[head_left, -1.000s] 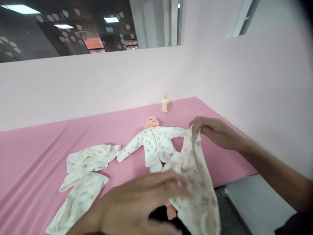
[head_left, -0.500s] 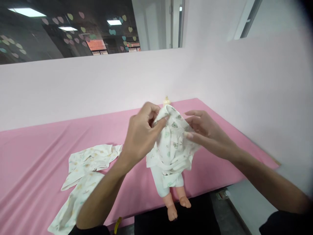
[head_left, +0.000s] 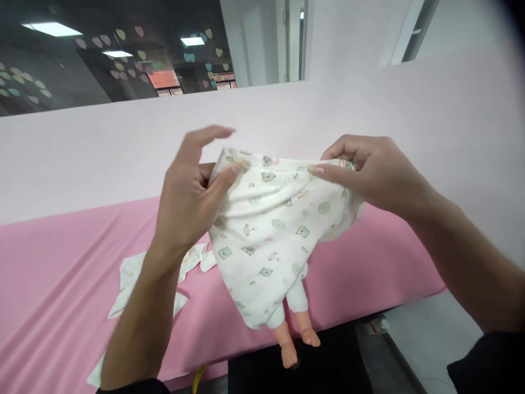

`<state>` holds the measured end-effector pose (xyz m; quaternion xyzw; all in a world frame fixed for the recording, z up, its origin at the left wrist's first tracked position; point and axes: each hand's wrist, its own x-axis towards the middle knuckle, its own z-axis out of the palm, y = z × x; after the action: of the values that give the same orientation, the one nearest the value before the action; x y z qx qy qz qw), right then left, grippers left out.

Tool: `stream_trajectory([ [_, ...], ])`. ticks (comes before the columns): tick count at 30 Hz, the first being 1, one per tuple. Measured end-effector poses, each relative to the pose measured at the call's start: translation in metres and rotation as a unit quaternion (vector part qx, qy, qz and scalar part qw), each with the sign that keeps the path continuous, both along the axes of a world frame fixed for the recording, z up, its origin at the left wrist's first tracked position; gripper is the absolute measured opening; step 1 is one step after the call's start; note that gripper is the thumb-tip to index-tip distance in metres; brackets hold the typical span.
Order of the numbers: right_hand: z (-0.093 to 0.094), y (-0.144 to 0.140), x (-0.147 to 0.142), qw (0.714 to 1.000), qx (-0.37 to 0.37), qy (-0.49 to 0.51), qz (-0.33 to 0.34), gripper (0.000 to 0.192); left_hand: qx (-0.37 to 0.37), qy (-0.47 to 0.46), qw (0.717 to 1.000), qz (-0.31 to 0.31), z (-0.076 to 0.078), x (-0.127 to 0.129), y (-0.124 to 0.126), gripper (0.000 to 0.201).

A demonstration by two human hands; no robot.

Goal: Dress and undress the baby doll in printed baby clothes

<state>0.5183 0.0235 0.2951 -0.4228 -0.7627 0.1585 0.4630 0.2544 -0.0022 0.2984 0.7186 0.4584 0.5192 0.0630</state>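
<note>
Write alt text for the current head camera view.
A person's left hand and right hand hold up a printed white garment by its waistband. A doll's legs show below it at the edge of a pink sheet; other white clothes lie at left.

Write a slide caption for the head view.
Left hand and right hand hold a white, animal-printed cloth garment by its gathered edge before a bare-footed doll on a pink sheet.

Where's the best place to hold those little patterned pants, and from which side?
Probably the waistband of the pants, pinched front and back at both ends, coming from left and right: this gathered edge is uppermost and spread between the left hand and right hand, while the rest hangs loosely below.
</note>
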Motion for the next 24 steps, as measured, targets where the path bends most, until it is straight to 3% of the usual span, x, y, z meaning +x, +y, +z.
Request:
stream_trajectory([
  [3,-0.003,-0.001,-0.007,1.000,-0.017,-0.016,0.009,0.024,-0.023,0.038,0.999,-0.023,-0.021,-0.012,0.015,0.019],
  [7,-0.004,-0.001,-0.013,0.997,-0.065,-0.018,0.044,0.022,-0.091,0.081,0.990,-0.068,-0.036,-0.022,0.027,0.025],
  [13,0.004,-0.001,-0.024,0.992,-0.111,-0.005,0.056,0.018,-0.077,0.159,0.970,-0.166,-0.051,0.005,0.011,0.031],
  [16,0.006,-0.002,-0.028,0.992,-0.107,0.011,0.062,0.018,-0.107,0.157,0.972,-0.138,-0.061,0.022,0.006,0.043],
  [18,0.008,-0.004,-0.028,0.994,-0.097,0.020,0.051,0.020,-0.137,0.145,0.975,-0.103,-0.065,0.025,0.010,0.037],
  [21,0.008,-0.007,-0.019,0.997,-0.076,0.029,0.003,0.022,-0.168,0.142,0.973,-0.064,-0.065,0.013,0.020,0.026],
  [24,0.006,-0.005,-0.004,0.997,-0.052,0.027,-0.049,0.022,-0.189,0.149,0.970,-0.031,-0.051,-0.012,0.027,0.025],
])
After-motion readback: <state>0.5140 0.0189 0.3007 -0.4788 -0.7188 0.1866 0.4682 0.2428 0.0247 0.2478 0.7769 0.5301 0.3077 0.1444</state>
